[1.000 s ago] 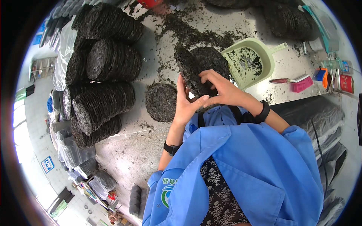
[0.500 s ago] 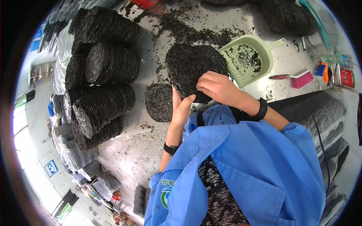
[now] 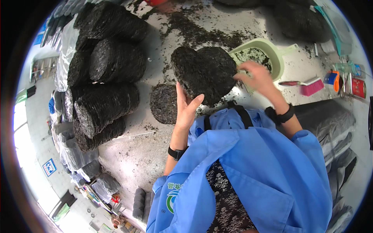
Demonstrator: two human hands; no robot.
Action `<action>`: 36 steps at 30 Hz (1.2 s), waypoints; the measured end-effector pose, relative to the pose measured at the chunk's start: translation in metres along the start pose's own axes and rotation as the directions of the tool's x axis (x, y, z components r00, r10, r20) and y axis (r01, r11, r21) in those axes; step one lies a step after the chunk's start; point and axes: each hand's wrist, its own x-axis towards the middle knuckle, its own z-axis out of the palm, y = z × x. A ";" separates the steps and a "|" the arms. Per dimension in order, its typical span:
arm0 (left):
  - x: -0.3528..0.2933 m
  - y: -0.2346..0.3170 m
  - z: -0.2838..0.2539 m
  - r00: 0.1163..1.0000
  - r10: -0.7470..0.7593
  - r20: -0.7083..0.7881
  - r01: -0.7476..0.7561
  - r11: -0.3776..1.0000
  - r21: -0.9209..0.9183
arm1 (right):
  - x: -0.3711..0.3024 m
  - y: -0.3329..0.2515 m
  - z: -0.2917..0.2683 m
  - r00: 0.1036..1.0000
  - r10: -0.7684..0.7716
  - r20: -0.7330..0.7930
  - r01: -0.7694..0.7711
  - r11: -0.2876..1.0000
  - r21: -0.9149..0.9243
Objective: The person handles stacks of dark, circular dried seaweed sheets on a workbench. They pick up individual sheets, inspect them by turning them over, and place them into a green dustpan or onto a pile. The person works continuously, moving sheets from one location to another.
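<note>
A thick, dark stack of dried seaweed rounds is tilted up in front of me over the table. My left hand grips its near-left edge, with the thumb on the face towards me. Just off the stack's right side, my right hand is blurred, so its fingers do not show clearly. Behind that hand lies a pale green dustpan with dark seaweed crumbs in it. One flat round of dried seaweed rests on the table beside my left hand.
Several rolls of stacked seaweed rounds are piled at the left. A pink-bristled brush lies to the right, near an orange-and-blue tape roll and a red can. Loose crumbs cover the far table. More dark seaweed sits far right.
My right hand has moved right, from the stack's near face to beyond its right edge near the dustpan. The left hand keeps its hold.
</note>
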 end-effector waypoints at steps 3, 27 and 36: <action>0.010 -0.003 0.011 0.997 0.040 0.067 -0.048 0.990 0.131 | -0.005 -0.049 0.029 0.969 -0.236 0.071 0.202 0.926 0.320; -0.018 -0.001 -0.077 0.990 -0.051 -0.130 -0.041 0.781 -0.624 | -0.011 0.015 0.004 0.782 0.493 -0.381 0.085 0.522 0.849; -0.007 0.008 -0.043 0.997 0.007 -0.082 -0.026 0.971 -0.237 | -0.005 -0.059 0.002 0.961 -0.232 -0.148 0.225 0.972 -0.063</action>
